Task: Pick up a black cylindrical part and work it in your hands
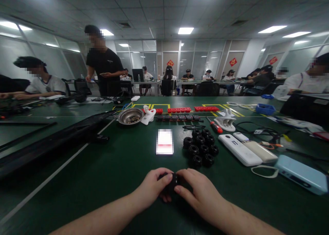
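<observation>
In my feed, the left hand (153, 185) clamps a small black part (172, 183) at six o'clock; the right hand (197, 187) touches its three-o'clock side, but if it grips, I cannot tell.

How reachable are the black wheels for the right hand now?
Probably yes: the black wheels lie just ahead of the right hand, only green tabletop between. It's at the dark part, but the left hand grips that.

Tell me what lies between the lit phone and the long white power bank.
A cluster of black wheels, in the head view.
</observation>
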{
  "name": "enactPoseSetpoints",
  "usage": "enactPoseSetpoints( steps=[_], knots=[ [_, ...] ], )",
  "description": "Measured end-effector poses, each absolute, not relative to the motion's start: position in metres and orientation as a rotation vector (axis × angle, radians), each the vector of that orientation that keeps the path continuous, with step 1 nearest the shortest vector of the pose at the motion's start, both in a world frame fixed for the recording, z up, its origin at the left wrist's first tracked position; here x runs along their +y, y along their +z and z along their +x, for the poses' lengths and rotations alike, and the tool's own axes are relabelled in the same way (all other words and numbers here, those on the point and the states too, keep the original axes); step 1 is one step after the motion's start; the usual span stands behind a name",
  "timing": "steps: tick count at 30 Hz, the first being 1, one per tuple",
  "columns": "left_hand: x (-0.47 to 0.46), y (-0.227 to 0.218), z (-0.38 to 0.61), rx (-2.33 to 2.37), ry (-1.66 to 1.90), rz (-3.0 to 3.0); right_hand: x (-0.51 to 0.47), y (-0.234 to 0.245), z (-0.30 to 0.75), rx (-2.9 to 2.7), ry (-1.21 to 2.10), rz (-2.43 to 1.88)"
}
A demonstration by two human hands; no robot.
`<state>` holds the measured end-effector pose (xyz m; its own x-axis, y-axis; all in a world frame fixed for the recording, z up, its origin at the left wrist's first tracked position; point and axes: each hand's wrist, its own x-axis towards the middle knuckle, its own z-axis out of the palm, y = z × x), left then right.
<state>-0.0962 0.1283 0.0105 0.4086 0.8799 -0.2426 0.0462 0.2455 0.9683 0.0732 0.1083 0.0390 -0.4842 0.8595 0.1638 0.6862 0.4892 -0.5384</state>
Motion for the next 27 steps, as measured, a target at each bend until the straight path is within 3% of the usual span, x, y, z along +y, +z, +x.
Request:
enactPoseSetpoints(
  steps=[6, 14, 23, 27],
  knots=[
    [0.1317, 0.0077, -0.0955, 0.997, 0.727, 1.154, 0.1093, 0.0363, 0.0749, -2.378, 0.447, -1.011],
    [0.1283, 0.0129, -0.0952, 1.025, 0.718, 1.194, 0.1082, 0.0378, 0.0750, -2.315, 0.450, -1.240],
    [0.1325, 0.0085, -0.0964, 0.995, 0.733, 1.133, 0.1102, 0.0402, 0.0764, -2.381, 0.386, -0.969],
    [0.1317, 0.0069, -0.0964, 1.006, 0.754, 1.142, 0.1108, 0.0413, 0.0761, -2.328, 0.427, -1.104]
  ],
)
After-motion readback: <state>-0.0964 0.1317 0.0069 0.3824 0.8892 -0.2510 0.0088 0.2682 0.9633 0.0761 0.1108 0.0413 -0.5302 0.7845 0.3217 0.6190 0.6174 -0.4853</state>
